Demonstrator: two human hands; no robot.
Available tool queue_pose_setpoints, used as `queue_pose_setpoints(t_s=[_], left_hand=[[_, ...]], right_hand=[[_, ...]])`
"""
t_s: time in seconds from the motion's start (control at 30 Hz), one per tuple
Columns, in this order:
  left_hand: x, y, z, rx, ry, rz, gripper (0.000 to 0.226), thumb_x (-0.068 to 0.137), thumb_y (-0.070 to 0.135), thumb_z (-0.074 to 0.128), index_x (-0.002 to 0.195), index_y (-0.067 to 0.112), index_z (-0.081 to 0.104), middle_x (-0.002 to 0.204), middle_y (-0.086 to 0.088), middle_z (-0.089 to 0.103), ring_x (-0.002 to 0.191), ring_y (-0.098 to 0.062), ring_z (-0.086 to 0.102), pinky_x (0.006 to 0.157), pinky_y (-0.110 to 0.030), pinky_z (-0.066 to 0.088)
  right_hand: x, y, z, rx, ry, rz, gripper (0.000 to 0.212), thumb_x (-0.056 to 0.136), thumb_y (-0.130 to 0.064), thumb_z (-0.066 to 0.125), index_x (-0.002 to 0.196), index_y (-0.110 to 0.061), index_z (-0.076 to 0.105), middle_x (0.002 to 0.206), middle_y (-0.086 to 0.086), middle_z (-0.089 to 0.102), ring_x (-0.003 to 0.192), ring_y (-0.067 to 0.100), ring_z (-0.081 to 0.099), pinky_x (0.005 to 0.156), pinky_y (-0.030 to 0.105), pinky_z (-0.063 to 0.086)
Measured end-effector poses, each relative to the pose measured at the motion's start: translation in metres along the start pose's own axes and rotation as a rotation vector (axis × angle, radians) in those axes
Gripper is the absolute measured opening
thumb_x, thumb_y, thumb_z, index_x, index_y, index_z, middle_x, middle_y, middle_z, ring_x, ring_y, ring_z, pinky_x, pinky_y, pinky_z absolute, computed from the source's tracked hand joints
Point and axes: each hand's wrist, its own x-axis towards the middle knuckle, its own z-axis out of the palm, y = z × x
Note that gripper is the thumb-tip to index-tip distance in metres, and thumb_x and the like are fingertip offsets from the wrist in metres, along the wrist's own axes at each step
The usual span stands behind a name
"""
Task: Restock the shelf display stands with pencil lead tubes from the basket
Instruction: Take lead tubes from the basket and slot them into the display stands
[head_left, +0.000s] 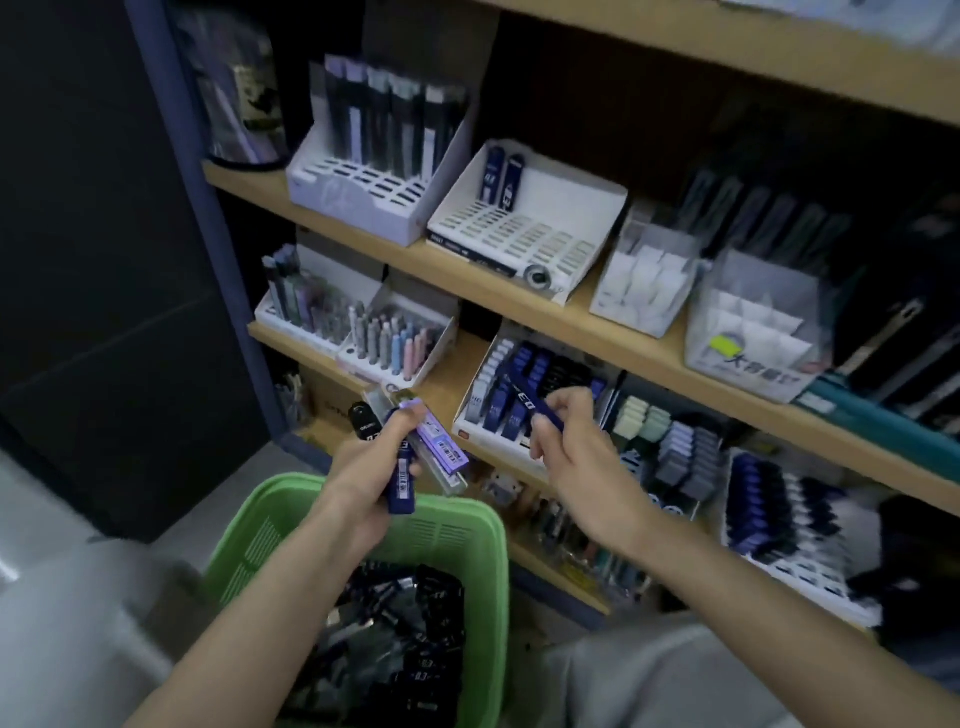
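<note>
- While the left hand grips a bunch of lead tubes above the far rim of the green basket, its fingers hide their middles.
- The right hand pinches one blue tube and covers its lower end. It is in front of the white display stand at the front edge of the shelf.
- Loose tubes lie dark and blurry in the basket, and its near edge is cut off.
- The shelves' right end is smeared.

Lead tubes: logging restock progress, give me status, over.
Left hand grips bundle of tubes above green basket. Right hand pinches one blue tube near part-filled stand. Nothing blocking.
</note>
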Motion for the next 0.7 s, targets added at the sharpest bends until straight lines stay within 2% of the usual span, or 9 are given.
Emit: queue_pose_setpoints(t_s=[0.03, 0.1, 0.2, 0.27, 0.33, 0.43, 0.5, 0.57, 0.7], left_hand=[[0.000, 0.008, 0.000, -0.005, -0.011, 0.021, 0.020, 0.085, 0.025, 0.067, 0.078, 0.006, 0.063, 0.052, 0.001, 0.058, 0.035, -0.006, 0.039, 0.036, -0.017, 0.032], [0.002, 0.026, -0.001, -0.011, -0.036, 0.059, 0.020, 0.086, 0.022, 0.066, 0.088, 0.002, 0.063, 0.060, -0.003, 0.059, 0.035, -0.006, 0.039, 0.036, -0.016, 0.035], [0.008, 0.049, -0.003, -0.004, -0.082, 0.101, 0.022, 0.085, 0.021, 0.068, 0.096, 0.003, 0.061, 0.066, -0.004, 0.061, 0.036, -0.006, 0.042, 0.036, -0.016, 0.037], [0.012, 0.065, -0.004, 0.008, -0.106, 0.134, 0.019, 0.085, 0.022, 0.068, 0.093, 0.006, 0.062, 0.063, -0.002, 0.062, 0.036, -0.005, 0.043, 0.037, -0.016, 0.038], [0.018, 0.079, -0.004, 0.008, -0.126, 0.173, 0.014, 0.086, 0.021, 0.067, 0.085, 0.007, 0.063, 0.058, 0.000, 0.061, 0.035, -0.004, 0.044, 0.037, -0.015, 0.039], [0.029, 0.094, -0.005, -0.020, -0.152, 0.212, 0.013, 0.087, 0.020, 0.066, 0.084, 0.008, 0.063, 0.054, 0.002, 0.061, 0.035, -0.004, 0.044, 0.038, -0.015, 0.040], [0.035, 0.099, -0.007, -0.020, -0.157, 0.221, 0.016, 0.086, 0.021, 0.067, 0.090, 0.006, 0.063, 0.056, 0.001, 0.062, 0.035, -0.004, 0.046, 0.038, -0.015, 0.039], [0.042, 0.102, -0.008, -0.006, -0.148, 0.223, 0.022, 0.086, 0.023, 0.068, 0.093, 0.003, 0.064, 0.057, 0.001, 0.062, 0.035, -0.003, 0.048, 0.037, -0.014, 0.038], [0.060, 0.106, -0.012, 0.016, -0.134, 0.226, 0.024, 0.085, 0.028, 0.069, 0.091, 0.005, 0.068, 0.062, -0.002, 0.067, 0.038, -0.004, 0.051, 0.039, -0.014, 0.041]], right_hand=[[0.003, -0.009, -0.008, -0.006, 0.039, -0.018, 0.010, 0.101, -0.028, 0.033, 0.104, -0.019, 0.034, 0.082, 0.004, 0.057, 0.065, 0.022, 0.052, 0.062, 0.037, 0.044], [0.012, -0.027, -0.021, 0.013, 0.136, -0.057, 0.006, 0.100, -0.028, 0.042, 0.097, -0.023, 0.043, 0.080, 0.003, 0.062, 0.061, 0.016, 0.054, 0.056, 0.027, 0.043], [0.035, -0.049, -0.036, 0.114, 0.268, -0.064, 0.008, 0.092, -0.029, 0.059, 0.088, -0.023, 0.059, 0.075, 0.004, 0.065, 0.063, 0.019, 0.059, 0.062, 0.033, 0.049], [0.055, -0.058, -0.043, 0.146, 0.345, -0.056, 0.011, 0.089, -0.029, 0.064, 0.085, -0.019, 0.064, 0.069, -0.003, 0.061, 0.062, 0.011, 0.056, 0.063, 0.032, 0.046], [0.079, -0.066, -0.048, 0.182, 0.421, -0.063, 0.014, 0.090, -0.028, 0.064, 0.082, -0.016, 0.063, 0.066, -0.008, 0.056, 0.061, 0.006, 0.052, 0.062, 0.028, 0.044], [0.118, -0.070, -0.053, 0.204, 0.537, -0.051, 0.013, 0.093, -0.024, 0.059, 0.084, -0.015, 0.059, 0.074, -0.002, 0.061, 0.068, 0.011, 0.060, 0.066, 0.028, 0.051], [0.143, -0.067, -0.055, 0.202, 0.604, -0.036, 0.011, 0.093, -0.022, 0.059, 0.083, -0.020, 0.057, 0.077, 0.000, 0.064, 0.073, 0.017, 0.065, 0.074, 0.037, 0.056], [0.165, -0.063, -0.056, 0.144, 0.650, -0.039, 0.008, 0.093, -0.020, 0.059, 0.085, -0.017, 0.057, 0.078, 0.003, 0.065, 0.077, 0.021, 0.066, 0.078, 0.043, 0.055], [0.192, -0.054, -0.055, 0.012, 0.683, -0.029, 0.006, 0.096, -0.018, 0.054, 0.093, -0.013, 0.053, 0.077, 0.000, 0.059, 0.079, 0.022, 0.062, 0.072, 0.030, 0.049]])
